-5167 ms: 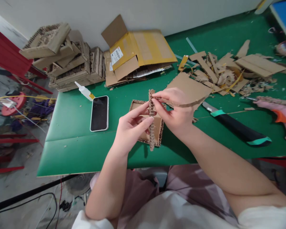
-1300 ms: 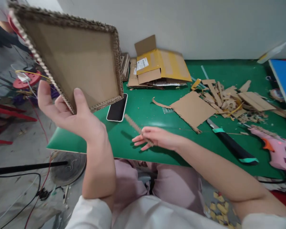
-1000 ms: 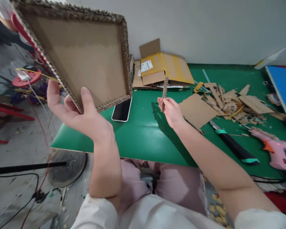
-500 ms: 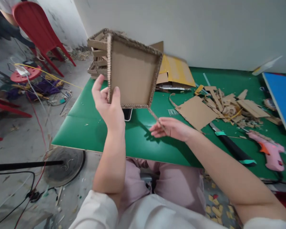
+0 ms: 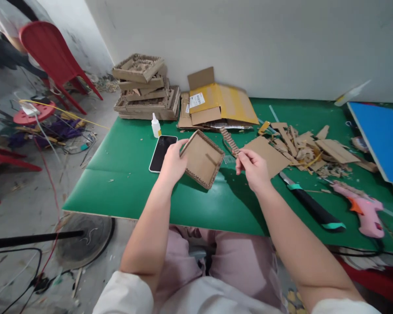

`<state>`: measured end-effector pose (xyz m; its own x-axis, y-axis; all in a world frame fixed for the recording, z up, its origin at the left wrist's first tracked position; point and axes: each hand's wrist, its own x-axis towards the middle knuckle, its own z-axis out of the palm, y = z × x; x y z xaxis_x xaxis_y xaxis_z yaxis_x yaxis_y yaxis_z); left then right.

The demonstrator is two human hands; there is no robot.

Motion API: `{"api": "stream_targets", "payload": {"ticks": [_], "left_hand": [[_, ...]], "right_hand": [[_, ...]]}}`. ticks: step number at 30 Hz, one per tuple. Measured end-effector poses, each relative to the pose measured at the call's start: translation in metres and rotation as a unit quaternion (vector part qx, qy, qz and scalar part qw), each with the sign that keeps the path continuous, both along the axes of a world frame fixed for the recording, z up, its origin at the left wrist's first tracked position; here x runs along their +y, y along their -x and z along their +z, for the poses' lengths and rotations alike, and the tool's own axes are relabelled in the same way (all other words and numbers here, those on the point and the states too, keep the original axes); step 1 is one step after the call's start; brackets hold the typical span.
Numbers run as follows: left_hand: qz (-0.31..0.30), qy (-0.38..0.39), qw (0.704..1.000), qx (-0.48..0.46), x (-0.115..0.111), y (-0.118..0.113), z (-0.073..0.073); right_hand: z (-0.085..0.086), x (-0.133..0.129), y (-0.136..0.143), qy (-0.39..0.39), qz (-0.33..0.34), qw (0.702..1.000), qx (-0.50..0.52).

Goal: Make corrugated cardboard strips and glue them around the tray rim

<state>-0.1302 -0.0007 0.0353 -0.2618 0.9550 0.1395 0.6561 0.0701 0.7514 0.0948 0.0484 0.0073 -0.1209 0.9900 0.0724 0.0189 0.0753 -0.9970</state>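
My left hand [image 5: 175,162] grips the left edge of a shallow square cardboard tray [image 5: 201,159], which is tilted above the green table [image 5: 124,187], its open side with corrugated rims facing me. Between thumb and fingers, my right hand [image 5: 253,168] pinches a narrow corrugated cardboard strip [image 5: 229,141] that points up and to the left. The strip stands apart from the tray, a small gap to its right. Beside my left hand a phone [image 5: 162,152] lies flat, and a small white bottle [image 5: 156,126] stands behind it.
Stacked cardboard trays [image 5: 147,93] and a yellow-taped carton [image 5: 224,104] are at the back. On the right lie a cardboard sheet [image 5: 268,155], scraps [image 5: 301,146], a black-handled knife [image 5: 314,207], a pink glue gun [image 5: 363,205] and a blue board [image 5: 383,141]. A person sits at upper left.
The tray has come down and tilted, uncovering the stack, bottle and phone. My right hand has moved up and right, now pinching the strip, which has come away from the tray's corner.
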Motion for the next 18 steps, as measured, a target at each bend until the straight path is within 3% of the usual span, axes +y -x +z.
{"api": "stream_targets", "payload": {"ticks": [3, 6, 9, 12, 15, 18], "left_hand": [[-0.060, 0.104, 0.986, 0.118, -0.012, -0.002, 0.007], [-0.063, 0.132, 0.976, 0.159, -0.021, -0.002, 0.016], [-0.069, 0.050, 0.985, 0.149, -0.022, -0.005, 0.020], [-0.128, -0.063, 0.988, 0.067, -0.016, -0.013, 0.016], [-0.185, -0.055, 0.981, 0.034, -0.010, -0.020, 0.011], [-0.179, -0.021, 0.983, 0.036, -0.007, -0.022, 0.009]], "right_hand": [[-0.005, -0.001, -0.002, 0.004, 0.000, 1.000, -0.006], [-0.005, -0.002, -0.002, 0.015, 0.016, 1.000, -0.016], [-0.004, -0.005, -0.002, 0.023, 0.066, 0.997, -0.039], [-0.002, -0.009, -0.001, 0.037, 0.121, 0.991, -0.053], [-0.002, -0.011, -0.001, 0.049, 0.152, 0.986, -0.046], [-0.001, -0.010, -0.003, 0.052, 0.143, 0.988, -0.019]]}}
